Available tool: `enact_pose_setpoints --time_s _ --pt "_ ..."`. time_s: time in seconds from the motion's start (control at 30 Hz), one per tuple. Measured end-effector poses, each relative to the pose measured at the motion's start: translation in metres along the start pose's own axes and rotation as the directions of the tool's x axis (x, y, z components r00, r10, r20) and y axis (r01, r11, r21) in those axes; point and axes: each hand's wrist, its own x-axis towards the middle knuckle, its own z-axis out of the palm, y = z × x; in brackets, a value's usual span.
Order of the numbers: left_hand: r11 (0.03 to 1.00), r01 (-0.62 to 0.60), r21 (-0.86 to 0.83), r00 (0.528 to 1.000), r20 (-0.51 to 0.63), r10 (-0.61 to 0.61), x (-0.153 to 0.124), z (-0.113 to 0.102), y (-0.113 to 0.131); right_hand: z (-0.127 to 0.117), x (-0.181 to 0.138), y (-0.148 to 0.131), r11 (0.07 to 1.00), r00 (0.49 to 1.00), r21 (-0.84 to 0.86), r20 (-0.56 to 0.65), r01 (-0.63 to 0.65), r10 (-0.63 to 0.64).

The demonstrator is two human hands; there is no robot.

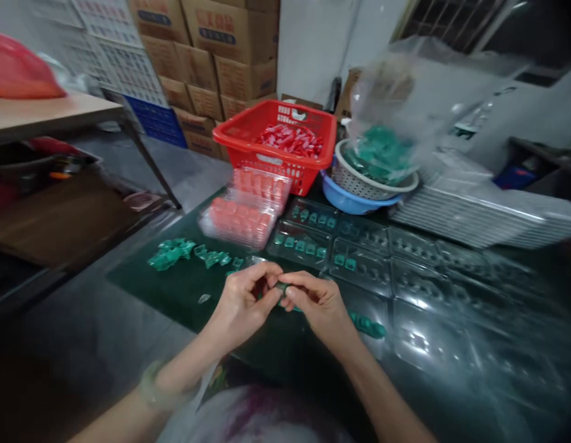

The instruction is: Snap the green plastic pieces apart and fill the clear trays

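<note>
Fingertips of my left hand (248, 296) and my right hand (320, 300) meet over the table, both pinching one small green plastic piece (282, 287). Most of that piece is hidden by the fingers. Below and right of the hands runs a row of green pieces (371, 326). To the left lie a heap of green pieces (172, 252) and several looser ones (212, 256). Beyond my hands, a transparent tray (298, 240) holds a row of green pieces, and another tray (359, 267) beside it has two.
Past the trays stand a red basket (230, 132) of red-and-pink pieces and a grey colander (375, 186) of green pieces in a blue basin (354, 202). An open transparent pack (242, 218) shows pink-red pieces. Transparent trays (419, 344) cover the right side. Cartons (239, 77) are stacked behind.
</note>
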Motion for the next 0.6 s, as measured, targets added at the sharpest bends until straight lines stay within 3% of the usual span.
enact_pose_setpoints --time_s 0.07,0.2,0.3,0.37,0.43,0.5,0.57,0.6 --pt "0.993 -0.082 0.085 0.996 0.03 0.079 0.0 0.01 0.001 -0.007 -0.007 0.003 0.992 0.995 0.112 -0.075 -0.052 0.061" --pt "0.992 -0.121 0.031 0.993 0.015 0.121 0.0 0.033 0.005 -0.02 -0.02 0.003 0.948 0.975 0.304 -0.163 -0.094 0.149" --pt "0.995 -0.012 -0.102 0.999 0.028 0.015 0.002 0.051 0.013 -0.029 -0.03 -0.001 0.944 0.971 0.318 -0.184 -0.088 0.152" --pt "0.97 0.102 -0.22 0.991 0.112 -0.079 0.006 0.06 0.019 -0.04 -0.035 -0.003 0.957 0.967 0.277 -0.21 -0.084 0.146" --pt "0.942 0.193 -0.276 0.965 0.228 -0.131 0.011 0.062 0.025 -0.059 -0.035 -0.003 0.988 0.951 0.135 -0.289 -0.072 0.109" --pt "0.939 0.218 -0.266 0.948 0.285 -0.14 0.016 0.055 0.027 -0.087 -0.029 0.0 0.986 0.899 -0.158 -0.438 -0.048 -0.026" --pt "0.952 0.195 -0.236 0.964 0.225 -0.141 0.02 0.04 0.025 -0.118 -0.019 0.006 0.862 0.829 -0.504 -0.504 -0.055 -0.242" --pt "0.96 0.174 -0.222 0.977 0.162 -0.139 0.021 0.03 0.023 -0.132 -0.014 0.011 0.766 0.819 -0.639 -0.473 -0.067 -0.323"
